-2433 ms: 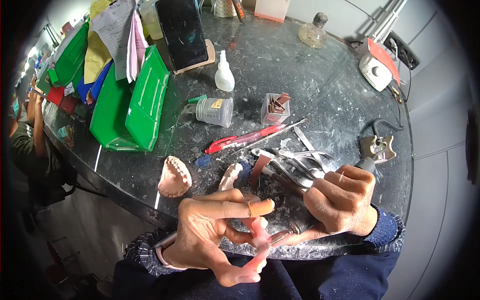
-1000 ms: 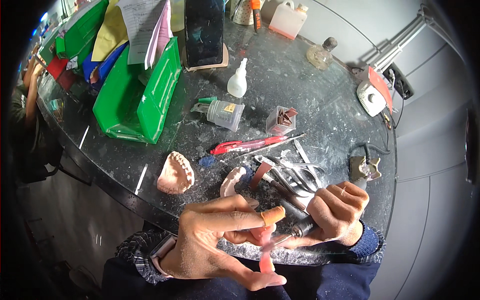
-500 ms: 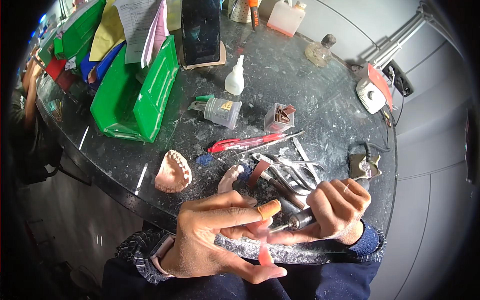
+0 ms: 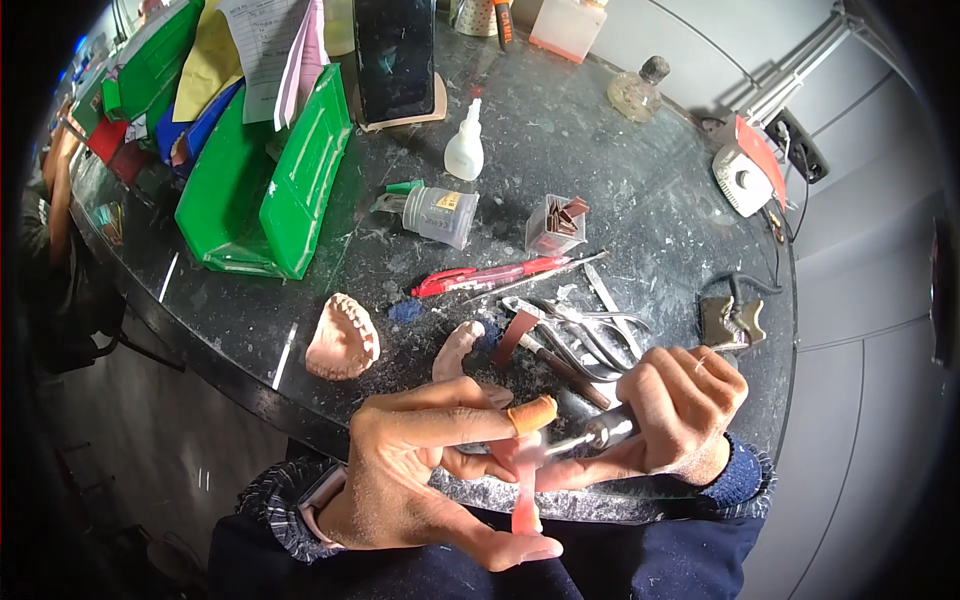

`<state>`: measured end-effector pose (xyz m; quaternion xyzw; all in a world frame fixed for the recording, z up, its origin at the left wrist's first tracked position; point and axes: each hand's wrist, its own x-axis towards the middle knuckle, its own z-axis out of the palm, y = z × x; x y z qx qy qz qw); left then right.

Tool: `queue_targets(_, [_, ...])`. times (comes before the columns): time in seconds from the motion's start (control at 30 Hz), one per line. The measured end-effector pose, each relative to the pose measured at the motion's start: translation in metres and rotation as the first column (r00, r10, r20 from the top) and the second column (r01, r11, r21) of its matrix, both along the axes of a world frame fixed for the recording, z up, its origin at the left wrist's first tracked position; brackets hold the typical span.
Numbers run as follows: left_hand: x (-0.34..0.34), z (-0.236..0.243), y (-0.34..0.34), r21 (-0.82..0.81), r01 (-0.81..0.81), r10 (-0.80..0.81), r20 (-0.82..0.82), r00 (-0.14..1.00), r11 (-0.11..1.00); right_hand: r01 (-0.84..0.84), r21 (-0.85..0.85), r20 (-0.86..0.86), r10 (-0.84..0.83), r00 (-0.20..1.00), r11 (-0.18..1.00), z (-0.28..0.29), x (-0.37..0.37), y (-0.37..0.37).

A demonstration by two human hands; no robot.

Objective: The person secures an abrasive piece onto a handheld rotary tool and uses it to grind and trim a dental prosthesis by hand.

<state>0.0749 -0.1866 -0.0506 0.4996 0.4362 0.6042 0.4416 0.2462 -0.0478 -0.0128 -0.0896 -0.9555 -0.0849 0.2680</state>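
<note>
Over the bench's front edge, my left hand (image 4: 395, 470) grips a pink denture piece (image 4: 525, 512) between its fingers and thumb. One finger has an orange-brown wrap (image 4: 533, 414) around its tip. My right hand (image 4: 685, 410) is closed around a dark rotary handpiece (image 4: 615, 427). The handpiece's thin metal bit points left and meets the upper part of the pink piece, where the spot looks blurred. My right thumb reaches toward the piece as well. White dust covers both hands. Just beyond them lie a curved plaster piece (image 4: 458, 350) and a toothed plaster dental cast (image 4: 342, 340).
Pliers (image 4: 580, 335), a brown sandpaper strip (image 4: 514, 338) and a red pen (image 4: 490, 276) lie beyond my hands. Farther back stand a clear box of strips (image 4: 556, 226), a tipped plastic cup (image 4: 440, 215), a white dropper bottle (image 4: 465, 145) and a green bin (image 4: 250, 235).
The view has shifted slightly, so bench items sit a little higher. The handpiece's bit sits slightly higher against the pink piece, which is turned a little. Both grips stay the same.
</note>
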Motion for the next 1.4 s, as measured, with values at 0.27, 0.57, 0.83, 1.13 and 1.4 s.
queue_targets(0.27, [0.001, 0.002, 0.000, -0.037, 0.023, -0.019, 0.111, 0.994, 0.999, 0.013, -0.015, -0.010, -0.013, 1.000, 1.000, 0.001, 0.001, -0.002])
queue_targets(0.57, [0.009, 0.003, 0.000, -0.114, -0.031, 0.061, 0.275, 0.960, 0.993, 0.027, 0.023, 0.024, -0.027, 0.999, 0.999, -0.004, 0.006, 0.000])
queue_targets(0.83, [0.006, -0.003, 0.001, -0.038, 0.015, -0.007, 0.210, 0.978, 0.999, -0.012, 0.024, -0.007, 0.012, 1.000, 1.000, -0.004, 0.006, 0.001])
queue_targets(1.13, [0.007, -0.008, -0.001, 0.063, 0.128, -0.142, 0.335, 0.932, 0.990, -0.039, 0.025, -0.098, 0.041, 0.994, 0.999, -0.010, 0.006, 0.004])
queue_targets(1.4, [0.005, -0.021, -0.001, 0.145, 0.185, -0.225, 0.343, 0.912, 0.972, -0.026, -0.083, -0.127, 0.015, 0.992, 0.996, -0.006, 0.006, 0.003])
